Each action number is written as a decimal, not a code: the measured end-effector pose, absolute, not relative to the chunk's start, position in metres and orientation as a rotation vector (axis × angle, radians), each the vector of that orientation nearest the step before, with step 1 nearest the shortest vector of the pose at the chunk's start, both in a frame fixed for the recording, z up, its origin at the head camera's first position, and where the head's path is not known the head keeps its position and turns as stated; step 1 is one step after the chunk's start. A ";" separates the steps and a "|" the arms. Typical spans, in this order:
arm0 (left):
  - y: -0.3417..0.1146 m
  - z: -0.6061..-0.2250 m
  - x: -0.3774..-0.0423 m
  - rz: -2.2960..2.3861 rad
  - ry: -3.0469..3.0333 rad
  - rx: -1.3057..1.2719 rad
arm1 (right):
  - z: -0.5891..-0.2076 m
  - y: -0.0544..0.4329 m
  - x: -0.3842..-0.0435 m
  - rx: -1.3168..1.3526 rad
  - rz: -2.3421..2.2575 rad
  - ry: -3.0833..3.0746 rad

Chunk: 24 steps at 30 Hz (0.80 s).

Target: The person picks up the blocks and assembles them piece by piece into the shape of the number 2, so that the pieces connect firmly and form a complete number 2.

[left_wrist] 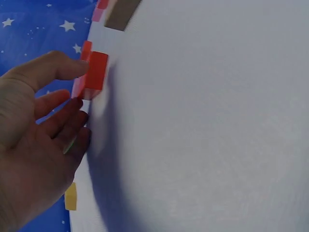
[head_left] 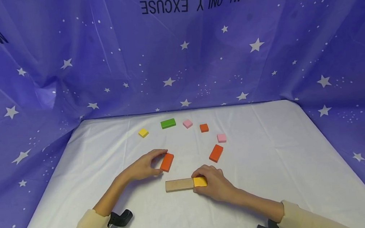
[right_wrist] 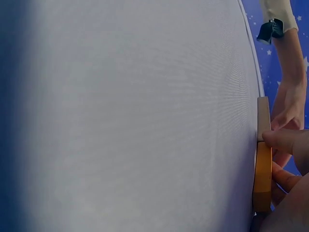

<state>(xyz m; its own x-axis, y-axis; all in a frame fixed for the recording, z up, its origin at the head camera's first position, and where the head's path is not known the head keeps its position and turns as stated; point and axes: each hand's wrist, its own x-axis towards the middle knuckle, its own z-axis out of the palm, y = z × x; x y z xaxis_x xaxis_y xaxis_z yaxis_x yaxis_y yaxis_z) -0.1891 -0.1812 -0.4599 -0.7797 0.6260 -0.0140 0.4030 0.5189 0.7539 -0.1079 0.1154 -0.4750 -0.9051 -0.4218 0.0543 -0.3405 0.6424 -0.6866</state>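
My right hand [head_left: 217,184] pinches a yellow block [head_left: 200,181] between thumb and fingers. Its left end meets the end of a plain wooden block [head_left: 179,185], and the two form one straight line on the cloth. Beyond them, my left hand [head_left: 144,166] spreads around a red rectangular block [head_left: 167,162], the thumb tip by its near end and the index fingertip by its far end. In the left wrist view the thumb overlaps the edge of that red block [left_wrist: 97,72], with the other fingers held apart from the thumb.
Further back on the white cloth [head_left: 258,194] lie a yellow square block [head_left: 143,133], a green block [head_left: 168,123], pink blocks [head_left: 187,123] [head_left: 222,138], a small red block [head_left: 204,128] and a longer red block [head_left: 216,153]. A starry blue curtain [head_left: 131,53] stands behind.
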 end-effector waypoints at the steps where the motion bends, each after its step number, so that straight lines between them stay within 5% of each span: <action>1: -0.181 -0.462 -0.190 1.113 2.478 0.863 | -0.475 0.115 -0.108 -0.640 -1.112 2.747; 24: -0.167 -0.466 -0.198 1.153 2.397 0.953 | -0.474 0.115 -0.109 -0.630 -1.099 2.748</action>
<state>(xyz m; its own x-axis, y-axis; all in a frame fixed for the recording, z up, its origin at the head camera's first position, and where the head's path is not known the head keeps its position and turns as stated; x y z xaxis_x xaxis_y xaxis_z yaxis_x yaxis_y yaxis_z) -0.1975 -0.1671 -0.4661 -0.7284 0.6851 0.0047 0.4312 0.4530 0.7803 -0.1090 0.1150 -0.4744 -0.9069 -0.4189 0.0460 -0.3351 0.6506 -0.6815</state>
